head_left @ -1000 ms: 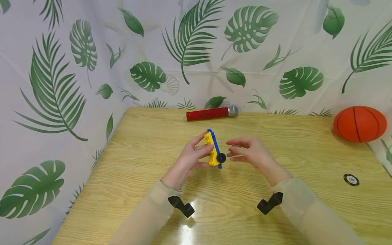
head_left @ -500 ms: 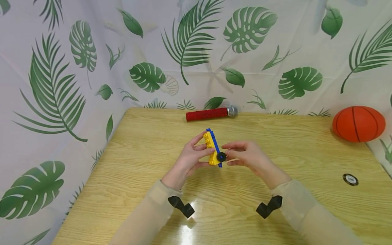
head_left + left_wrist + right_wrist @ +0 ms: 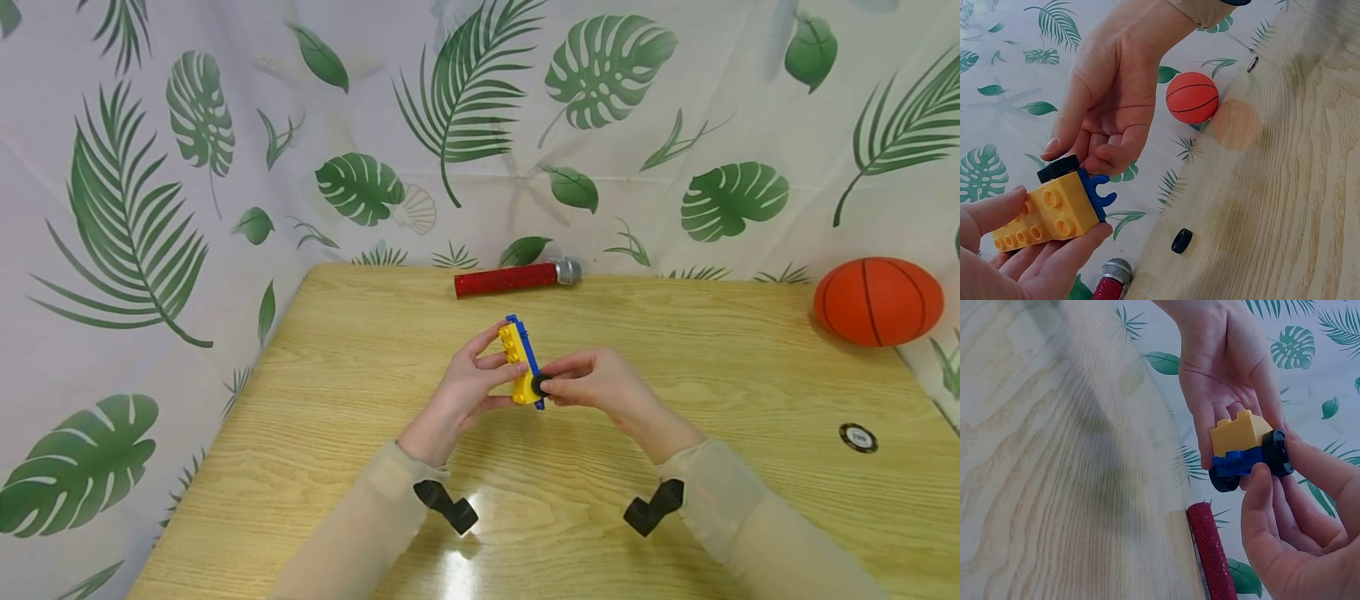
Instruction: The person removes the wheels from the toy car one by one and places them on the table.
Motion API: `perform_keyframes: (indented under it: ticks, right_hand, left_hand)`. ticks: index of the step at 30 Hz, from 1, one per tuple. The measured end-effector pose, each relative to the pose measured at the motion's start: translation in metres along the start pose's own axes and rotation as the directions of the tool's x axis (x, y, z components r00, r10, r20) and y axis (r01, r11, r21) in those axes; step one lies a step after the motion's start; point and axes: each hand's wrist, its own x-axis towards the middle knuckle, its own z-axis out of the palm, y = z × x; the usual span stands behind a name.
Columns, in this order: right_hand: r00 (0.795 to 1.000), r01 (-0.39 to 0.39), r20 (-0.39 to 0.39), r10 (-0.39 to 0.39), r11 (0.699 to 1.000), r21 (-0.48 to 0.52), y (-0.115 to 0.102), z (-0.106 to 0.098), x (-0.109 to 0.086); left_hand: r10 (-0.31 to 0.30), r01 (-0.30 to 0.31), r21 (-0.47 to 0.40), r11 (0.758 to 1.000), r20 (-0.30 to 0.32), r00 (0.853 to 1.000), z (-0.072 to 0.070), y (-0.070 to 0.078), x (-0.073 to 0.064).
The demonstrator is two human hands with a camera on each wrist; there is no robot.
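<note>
My left hand (image 3: 467, 385) holds a toy car with a yellow block body (image 3: 518, 385) and a blue base (image 3: 1238, 461), thumb on one side and fingers on the other. Tilted up on end, the car is above the table. At its lower end, the thumb and fingers of my right hand (image 3: 600, 385) pinch a black wheel (image 3: 1059, 167), partly covering it in the head view. In the right wrist view, another black wheel (image 3: 1224, 481) sits on the car's opposite side. A small round black piece (image 3: 1182, 240) shows on the table in the left wrist view.
A red toy microphone (image 3: 506, 280) with a silver head lies at the back of the wooden table (image 3: 360, 350). An orange-red basketball (image 3: 877, 302) sits at the back right, and a round black-and-white chip (image 3: 858, 437) lies at the right. Leaf-patterned cloth hangs behind.
My right hand has moved left from beside the car to its wheel, and its thumb and fingers have closed on it. The left hand and car have stayed nearly still.
</note>
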Motion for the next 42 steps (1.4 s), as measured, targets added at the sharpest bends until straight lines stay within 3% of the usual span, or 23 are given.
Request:
perform_keyframes:
  ticks: [22, 42]
  right_hand:
    - [0.995, -0.076, -0.062, 0.073, 0.996, -0.047, 0.0, 0.007, 0.0]
    - [0.993, -0.053, -0.111, 0.046, 0.996, -0.068, 0.0, 0.012, -0.002]
  left_hand:
    - [0.017, -0.016, 0.064, 0.998, -0.014, 1.0, 0.004, -0.004, 0.0]
    - [0.082, -0.069, 0.137, 0.988, -0.086, 0.993, 0.011, -0.005, 0.0]
